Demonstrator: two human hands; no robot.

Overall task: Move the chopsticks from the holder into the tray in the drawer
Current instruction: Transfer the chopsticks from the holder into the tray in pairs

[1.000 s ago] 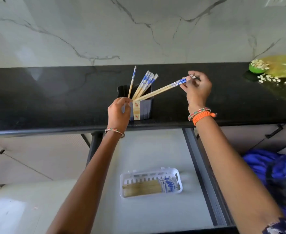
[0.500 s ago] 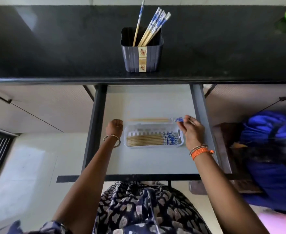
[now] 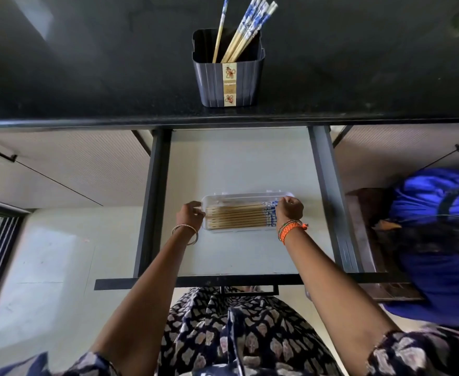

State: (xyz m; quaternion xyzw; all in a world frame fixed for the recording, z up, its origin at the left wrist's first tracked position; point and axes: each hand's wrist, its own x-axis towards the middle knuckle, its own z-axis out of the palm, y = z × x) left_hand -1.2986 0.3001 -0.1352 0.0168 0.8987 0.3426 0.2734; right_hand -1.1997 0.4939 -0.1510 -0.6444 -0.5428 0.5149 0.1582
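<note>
Since the earlier frame both hands have dropped onto the tray, and the pair of chopsticks that the right hand held just beyond its far rim now lies inside with the rest. Fingers of the right hand [image 3: 289, 210] are curled over the patterned blue ends at the tray's right end, seemingly pressing or squaring them; whether they pinch a stick I cannot tell. Fingers of the left hand [image 3: 190, 215] curl against the left end wall of the tray [image 3: 246, 197], steadying it.

Chopsticks in the tray [image 3: 236, 217] lie side by side, blue ends to the right. The tray sits near the middle of the open drawer [image 3: 239, 164], its long side running left to right.

Beyond the drawer, on the dark surface [image 3: 87, 77], stands the holder [image 3: 229, 77], and a handful of chopsticks in the holder [image 3: 246, 28] lean toward its right side, one apart on the left.

Judging by this, the step in hand is settling one batch. Next calls for letting go, reaching up and far to the holder, and pinching another few sticks by their blue tops.
</note>
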